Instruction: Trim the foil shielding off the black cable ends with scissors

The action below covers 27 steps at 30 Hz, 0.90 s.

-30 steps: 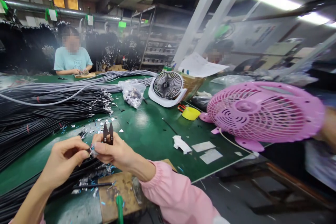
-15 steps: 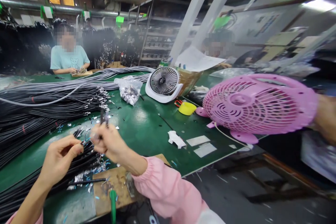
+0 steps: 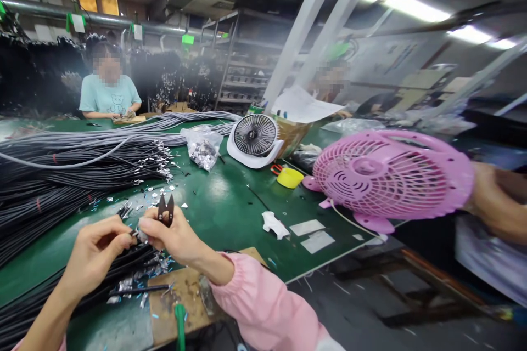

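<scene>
My left hand pinches the end of a black cable, beside the table's front left. Close against it, my right hand is closed round a pair of thread snips, whose two dark blades point up and stand apart. Its thumb and forefinger also meet at a silvery bit of foil at the cable end. Under both hands lies a bundle of black cables with stripped, foil-covered ends. Blue and silver scraps are scattered around them.
A larger stack of black cables lies at the left, with grey cables behind. A plastic bag, white fan, yellow tape roll and pink fan stand farther off. A wooden board lies in front. Two co-workers sit across.
The snips, blurred before, now show clearly with blades upright. My right hand has come down slightly and its thumb and forefinger have closed at the cable end by my left hand.
</scene>
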### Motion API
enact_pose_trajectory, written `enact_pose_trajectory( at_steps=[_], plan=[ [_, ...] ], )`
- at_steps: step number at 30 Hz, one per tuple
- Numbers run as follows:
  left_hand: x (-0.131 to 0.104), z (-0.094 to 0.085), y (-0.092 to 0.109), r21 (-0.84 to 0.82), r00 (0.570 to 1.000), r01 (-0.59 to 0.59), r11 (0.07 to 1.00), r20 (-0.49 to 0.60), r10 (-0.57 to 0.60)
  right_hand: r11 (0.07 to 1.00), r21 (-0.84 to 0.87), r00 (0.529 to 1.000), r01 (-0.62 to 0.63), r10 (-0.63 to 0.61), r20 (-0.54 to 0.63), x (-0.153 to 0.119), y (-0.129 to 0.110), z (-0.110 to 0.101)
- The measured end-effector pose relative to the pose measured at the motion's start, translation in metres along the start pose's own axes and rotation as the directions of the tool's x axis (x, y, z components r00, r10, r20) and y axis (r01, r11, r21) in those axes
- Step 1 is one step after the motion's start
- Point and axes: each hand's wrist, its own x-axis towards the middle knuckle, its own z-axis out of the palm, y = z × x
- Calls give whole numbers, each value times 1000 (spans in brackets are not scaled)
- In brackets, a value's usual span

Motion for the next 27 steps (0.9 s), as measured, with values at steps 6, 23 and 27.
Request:
enact_pose_trajectory(
  at_steps=[6,23,27],
  plan=[
    [-2,13,4,-28,990,95,995,-99,-97,951,278,949,-133,203,-241,6,4,7],
    [-11,9,-2,-5,988,97,995,-123,-97,850,-420,924,317,-378,-66,-1,-3,-12],
    [-12,15,-1,-25,976,159,987,-144,-161,842,-442,906,310,-402,-131,-4,-3,-13]
  ],
)
